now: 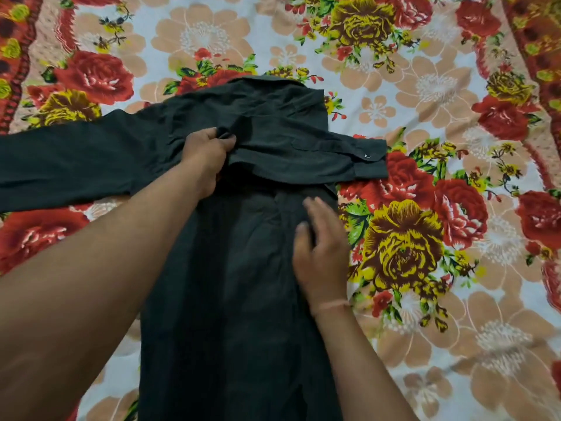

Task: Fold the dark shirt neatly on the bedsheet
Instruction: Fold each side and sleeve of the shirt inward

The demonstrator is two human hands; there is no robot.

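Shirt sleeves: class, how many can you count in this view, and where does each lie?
2. One sleeve stretches out left over the bedsheet; the other sleeve is folded across the dark shirt, its cuff pointing right.

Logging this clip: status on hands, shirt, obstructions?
Left hand pinching shirt fabric mid-chest. Right hand flat, open on the body. Dark shirt on bedsheet; one sleeve folded across, other sleeve still spread. Nothing in the way.

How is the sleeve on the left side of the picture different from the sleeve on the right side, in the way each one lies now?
The left sleeve lies spread straight out over the bedsheet, away from the shirt body. The right sleeve is folded across the shirt, and its buttoned cuff reaches just past the body's edge.
The left sleeve's cuff is outside the picture.
The left hand pinches cloth beside the folded sleeve; no hand touches the left one.
Both are the same dark cloth.
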